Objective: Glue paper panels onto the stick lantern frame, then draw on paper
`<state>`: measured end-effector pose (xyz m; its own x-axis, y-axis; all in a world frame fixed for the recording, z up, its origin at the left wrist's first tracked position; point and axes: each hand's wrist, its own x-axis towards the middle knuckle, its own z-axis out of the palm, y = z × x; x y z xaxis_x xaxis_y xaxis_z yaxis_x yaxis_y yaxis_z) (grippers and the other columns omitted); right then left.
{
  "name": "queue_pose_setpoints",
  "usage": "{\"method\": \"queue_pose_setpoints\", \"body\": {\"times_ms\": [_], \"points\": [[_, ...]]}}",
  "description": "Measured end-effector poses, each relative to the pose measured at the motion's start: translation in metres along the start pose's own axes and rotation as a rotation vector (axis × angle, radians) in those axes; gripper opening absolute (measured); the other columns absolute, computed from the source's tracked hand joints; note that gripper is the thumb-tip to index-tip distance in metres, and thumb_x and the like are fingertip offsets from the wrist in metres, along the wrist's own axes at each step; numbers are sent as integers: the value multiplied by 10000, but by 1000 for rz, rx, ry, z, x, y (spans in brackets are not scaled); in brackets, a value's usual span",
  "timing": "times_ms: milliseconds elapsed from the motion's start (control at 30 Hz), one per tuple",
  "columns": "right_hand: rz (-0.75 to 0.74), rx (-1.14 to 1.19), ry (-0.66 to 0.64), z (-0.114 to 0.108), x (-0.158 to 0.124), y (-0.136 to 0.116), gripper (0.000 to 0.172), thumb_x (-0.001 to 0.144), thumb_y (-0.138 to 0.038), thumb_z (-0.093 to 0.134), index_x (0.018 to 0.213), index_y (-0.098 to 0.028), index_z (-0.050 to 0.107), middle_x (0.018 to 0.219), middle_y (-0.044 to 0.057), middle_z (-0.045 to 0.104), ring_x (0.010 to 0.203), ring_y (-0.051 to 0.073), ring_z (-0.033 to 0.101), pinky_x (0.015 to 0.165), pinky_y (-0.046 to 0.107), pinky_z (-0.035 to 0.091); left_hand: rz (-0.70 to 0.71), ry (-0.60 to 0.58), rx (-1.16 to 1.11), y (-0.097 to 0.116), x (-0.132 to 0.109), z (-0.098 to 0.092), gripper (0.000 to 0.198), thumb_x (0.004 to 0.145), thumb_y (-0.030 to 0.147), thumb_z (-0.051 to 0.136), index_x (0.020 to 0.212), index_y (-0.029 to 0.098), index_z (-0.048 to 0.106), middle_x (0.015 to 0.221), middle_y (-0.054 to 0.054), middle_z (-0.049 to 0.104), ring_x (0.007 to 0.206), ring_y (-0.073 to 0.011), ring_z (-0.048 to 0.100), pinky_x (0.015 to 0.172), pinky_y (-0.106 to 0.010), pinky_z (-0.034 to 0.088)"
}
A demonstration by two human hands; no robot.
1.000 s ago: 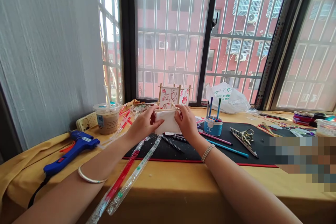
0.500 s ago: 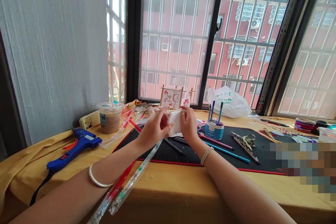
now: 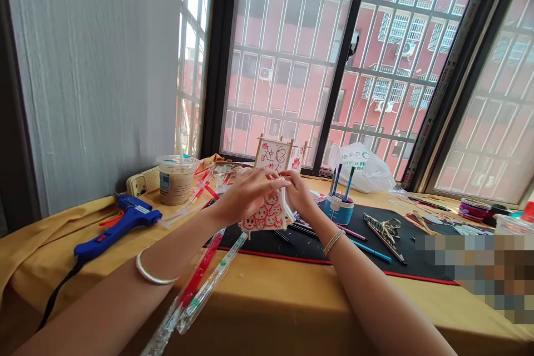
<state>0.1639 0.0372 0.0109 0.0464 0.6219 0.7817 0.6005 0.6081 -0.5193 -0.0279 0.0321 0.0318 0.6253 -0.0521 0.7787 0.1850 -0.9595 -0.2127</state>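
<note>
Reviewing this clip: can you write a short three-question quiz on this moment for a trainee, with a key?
1. Which arm wears the silver bangle?
2. True or false: the blue hot glue gun lies on the yellow cloth, off the black mat.
3. What is drawn in red on the paper panel held by the left hand and right hand? A) faces B) boats C) stars

Key: 1 left; 2 true; 3 A
</note>
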Motion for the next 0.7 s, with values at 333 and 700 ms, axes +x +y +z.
{"method": "queue_pose_setpoints", "body": {"times_ms": [333,700], "points": [[-46,-73,3,5,-2,-2,265,843,-219,406,1044,-172,572,1068,117,633,986,221,565,884,383,413,-194,-82,-413,0,14,0,242,880,210,441,1088,194,562,1115,-82,611,975,-182,570,826,-296,457],[-126,-231,166,-9,-6,-18,219,867,-311,431,925,-169,587,906,93,598,825,197,544,774,353,441,-440,17,-513,-1,7,-3,185,840,307,487,917,170,584,870,-44,618,795,-165,584,705,-269,474]]}}
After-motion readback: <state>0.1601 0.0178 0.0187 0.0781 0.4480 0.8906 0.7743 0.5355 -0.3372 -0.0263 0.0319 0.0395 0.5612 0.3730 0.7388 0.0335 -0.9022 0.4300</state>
